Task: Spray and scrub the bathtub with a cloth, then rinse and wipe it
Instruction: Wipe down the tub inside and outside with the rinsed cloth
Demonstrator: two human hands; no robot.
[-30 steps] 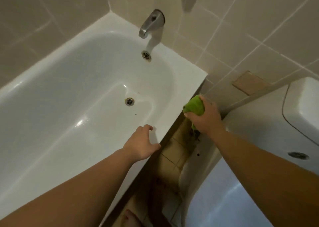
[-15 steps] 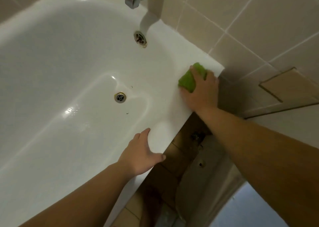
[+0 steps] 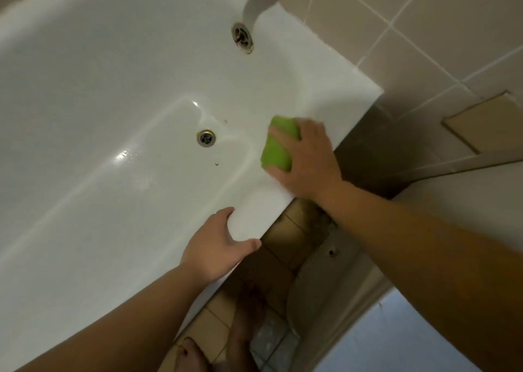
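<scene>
The right hand (image 3: pixel 304 156) presses the green cloth (image 3: pixel 278 145) flat against the bathtub (image 3: pixel 85 102) wall for scrubbing, while the left hand (image 3: pixel 218 247) (fingers spread, holding nothing) braces on the rim.

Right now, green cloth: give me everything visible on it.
The bright green soft cloth looks like a folded or bunched pad of fuzzy fabric, plain, with no print visible. It lies flat against the white glossy bathtub, on the inner slope just below the near rim, right of the round metal floor drain. The right hand presses on it from above, fingers spread over its top and right edge and the thumb at its lower end; part of it is hidden under the palm. Whether it is wet cannot be told.
</scene>
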